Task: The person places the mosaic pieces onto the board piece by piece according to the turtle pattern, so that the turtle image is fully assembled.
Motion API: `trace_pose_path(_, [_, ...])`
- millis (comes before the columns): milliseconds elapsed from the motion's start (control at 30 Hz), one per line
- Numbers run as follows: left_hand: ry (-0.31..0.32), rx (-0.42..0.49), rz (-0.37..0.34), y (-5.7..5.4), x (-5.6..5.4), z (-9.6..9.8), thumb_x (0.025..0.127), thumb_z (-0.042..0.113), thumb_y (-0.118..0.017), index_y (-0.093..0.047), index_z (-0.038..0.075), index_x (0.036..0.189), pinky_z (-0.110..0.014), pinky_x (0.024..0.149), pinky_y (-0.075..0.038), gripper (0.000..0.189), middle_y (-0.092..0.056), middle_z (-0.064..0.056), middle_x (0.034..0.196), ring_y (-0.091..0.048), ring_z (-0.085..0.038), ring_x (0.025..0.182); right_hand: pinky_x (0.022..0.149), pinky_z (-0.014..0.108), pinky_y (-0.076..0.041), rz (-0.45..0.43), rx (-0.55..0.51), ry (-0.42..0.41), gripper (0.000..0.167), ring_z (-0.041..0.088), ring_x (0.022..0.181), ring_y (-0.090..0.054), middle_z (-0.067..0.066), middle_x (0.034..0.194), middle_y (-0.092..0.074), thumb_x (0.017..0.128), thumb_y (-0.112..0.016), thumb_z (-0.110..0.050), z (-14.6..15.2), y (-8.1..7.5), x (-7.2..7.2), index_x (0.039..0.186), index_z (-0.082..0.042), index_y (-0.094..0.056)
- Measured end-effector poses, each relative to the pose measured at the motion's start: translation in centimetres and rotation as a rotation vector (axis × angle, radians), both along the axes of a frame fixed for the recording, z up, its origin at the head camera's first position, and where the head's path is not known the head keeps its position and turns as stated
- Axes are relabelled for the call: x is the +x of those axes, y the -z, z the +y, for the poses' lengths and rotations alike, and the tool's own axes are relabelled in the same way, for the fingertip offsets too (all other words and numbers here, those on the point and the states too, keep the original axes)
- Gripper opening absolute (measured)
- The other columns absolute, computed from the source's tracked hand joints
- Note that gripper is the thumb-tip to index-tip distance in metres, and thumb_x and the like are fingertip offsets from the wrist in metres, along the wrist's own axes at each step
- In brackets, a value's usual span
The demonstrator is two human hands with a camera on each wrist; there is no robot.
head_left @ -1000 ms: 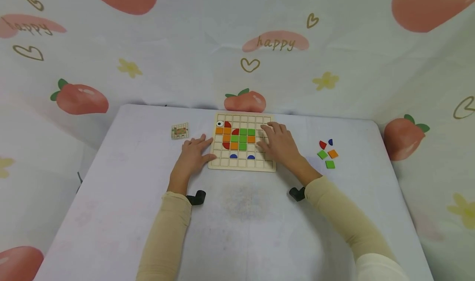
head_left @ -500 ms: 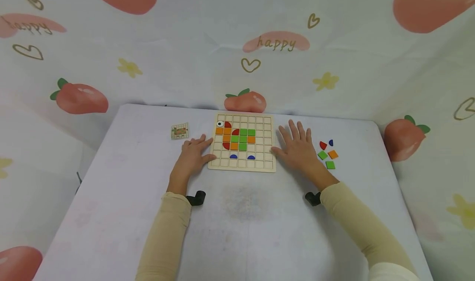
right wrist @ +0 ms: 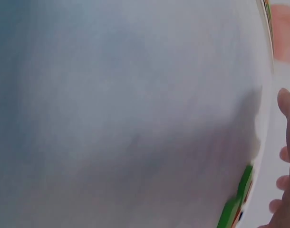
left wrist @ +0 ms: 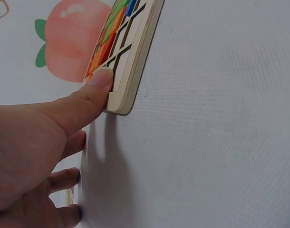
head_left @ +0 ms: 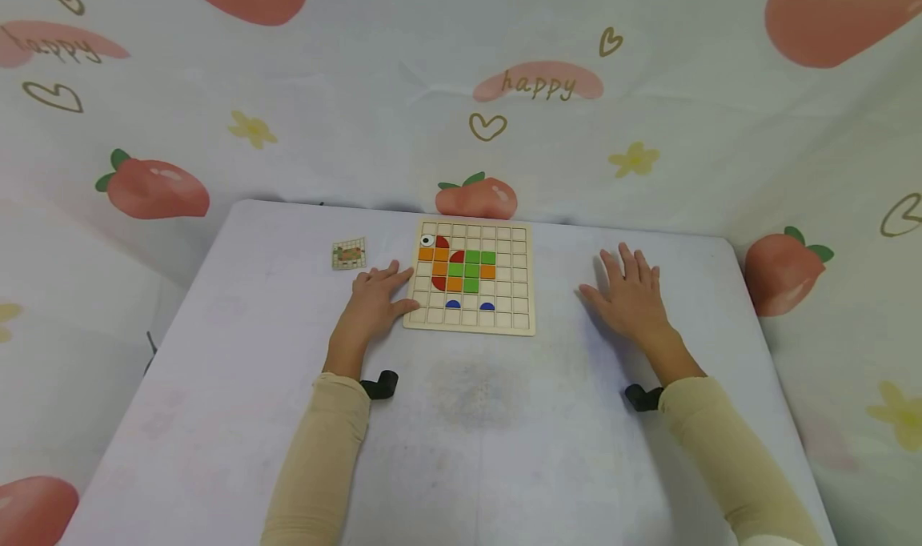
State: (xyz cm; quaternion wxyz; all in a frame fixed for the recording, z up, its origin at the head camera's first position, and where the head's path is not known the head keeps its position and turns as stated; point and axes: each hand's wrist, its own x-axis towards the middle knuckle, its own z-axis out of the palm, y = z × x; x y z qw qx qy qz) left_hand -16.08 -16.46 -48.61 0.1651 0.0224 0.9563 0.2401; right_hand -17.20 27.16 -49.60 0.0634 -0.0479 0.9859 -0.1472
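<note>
A wooden grid board (head_left: 515, 314) lies at the back of the table, bearing an animal-like pattern of orange, green and red pieces, a white eye piece (head_left: 427, 241) and two blue half-round pieces. My left hand (head_left: 370, 302) rests at its left edge, fingers spread; in the left wrist view the thumb (left wrist: 90, 95) presses on the board's corner. Right of the board, my right hand (head_left: 634, 302) hovers with fingers loosely extended, holding nothing. It hides the loose pieces from the head view. Two green square tiles (right wrist: 227, 213) show below that hand in the right wrist view.
A small pattern card (head_left: 349, 254) with a printed grid lies left of the board. The white-covered table (head_left: 468, 466) ends at a patterned cloth backdrop (head_left: 396, 130). Black camera mounts (head_left: 385, 384) stick out from both wrists.
My right hand has moved right, away from the board's right side to above the loose pieces, covering them in the head view. The left hand and the board have stayed put.
</note>
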Motion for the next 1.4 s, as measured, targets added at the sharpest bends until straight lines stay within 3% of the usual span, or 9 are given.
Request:
trace_pose_path(200, [-0.001,-0.009,0.003,0.0,-0.1,-0.2,0.094,0.043,-0.071,-0.036,0.027,0.16,-0.063,0.124,-0.026,0.076,-0.022,-0.006,0.172,-0.014,-0.044,0.157,0.121,0.076,-0.006,0.012,-0.058,0.013,0.072,0.055,0.155,-0.005,0.026,0.169,-0.01,0.106,-0.045,-0.049,2.5,0.1,0.5,0.16,-0.006,-0.024])
trace_pose_path(433, [-0.007,-0.004,0.002,-0.2,0.0,-0.2,0.094,0.043,-0.072,-0.036,0.027,0.159,-0.063,0.124,-0.026,0.076,-0.023,-0.006,0.172,-0.015,-0.045,0.157,0.114,0.08,-0.019,0.034,-0.099,0.047,0.059,0.057,0.15,-0.014,0.029,0.166,-0.021,0.107,-0.05,-0.035,4.2,0.3,0.6,0.153,0.0,-0.036])
trace_pose_path(567, [-0.013,0.0,-0.001,-0.1,0.0,-0.3,0.094,0.043,-0.071,-0.036,0.027,0.159,-0.063,0.124,-0.025,0.076,-0.023,-0.006,0.172,-0.014,-0.045,0.157,0.109,0.081,-0.024,0.059,-0.115,0.075,0.05,0.058,0.146,-0.021,0.028,0.163,-0.029,0.108,-0.05,-0.032,4.4,0.5,0.5,0.145,0.001,-0.048])
trace_pose_path(800, [-0.002,0.003,0.005,-0.1,-0.1,0.1,0.095,0.043,-0.071,-0.036,0.027,0.159,-0.062,0.127,-0.019,0.075,-0.022,-0.006,0.172,-0.012,-0.045,0.158,0.106,0.076,-0.03,0.11,-0.111,0.103,0.036,0.057,0.14,-0.029,0.028,0.157,-0.04,0.103,-0.06,-0.021,4.1,-0.3,0.6,0.129,0.004,-0.062])
trace_pose_path(1067, [0.001,-0.017,0.004,-0.3,-0.2,0.4,0.095,0.043,-0.07,-0.036,0.026,0.16,-0.062,0.127,-0.019,0.075,-0.022,-0.007,0.171,-0.013,-0.045,0.158,0.106,0.069,-0.028,0.093,-0.148,0.129,0.028,0.057,0.13,-0.034,0.033,0.139,-0.048,0.101,-0.064,-0.019,3.9,-0.8,0.2,0.113,0.005,-0.062])
trace_pose_path(1133, [0.001,-0.018,0.002,-0.4,-0.1,0.4,0.095,0.043,-0.07,-0.036,0.026,0.16,-0.062,0.127,-0.02,0.075,-0.022,-0.007,0.172,-0.013,-0.045,0.158,0.098,0.064,-0.035,0.105,-0.201,0.122,0.025,0.053,0.121,-0.041,0.033,0.127,-0.054,0.1,-0.065,-0.017,3.7,-0.8,0.1,0.109,0.006,-0.063])
trace_pose_path(1233, [0.0,-0.018,0.0,-0.5,0.1,0.4,0.095,0.043,-0.07,-0.036,0.026,0.16,-0.061,0.127,-0.02,0.076,-0.022,-0.007,0.171,-0.013,-0.045,0.158,0.083,0.041,-0.048,0.083,-0.307,0.126,0.024,0.041,0.103,-0.053,0.027,0.113,-0.06,0.102,-0.062,-0.018,3.2,-1.1,0.0,0.11,0.005,-0.062])
trace_pose_path(1300, [-0.001,-0.017,0.0,-0.5,0.2,0.3,0.095,0.043,-0.07,-0.036,0.026,0.16,-0.061,0.127,-0.02,0.075,-0.022,-0.007,0.171,-0.013,-0.044,0.158,0.072,0.025,-0.047,0.052,-0.373,0.125,0.027,0.033,0.096,-0.057,0.024,0.11,-0.063,0.104,-0.06,-0.02,2.8,-1.3,-0.1,0.116,0.004,-0.059])
trace_pose_path(1400, [-0.001,-0.015,-0.003,-0.5,0.2,0.3,0.095,0.043,-0.07,-0.036,0.025,0.16,-0.061,0.127,-0.019,0.075,-0.023,-0.007,0.171,-0.013,-0.044,0.158,0.068,0.017,-0.046,0.017,-0.412,0.111,0.031,0.027,0.094,-0.06,0.021,0.111,-0.066,0.106,-0.055,-0.023,2.0,-1.5,-0.2,0.127,-0.002,-0.057])
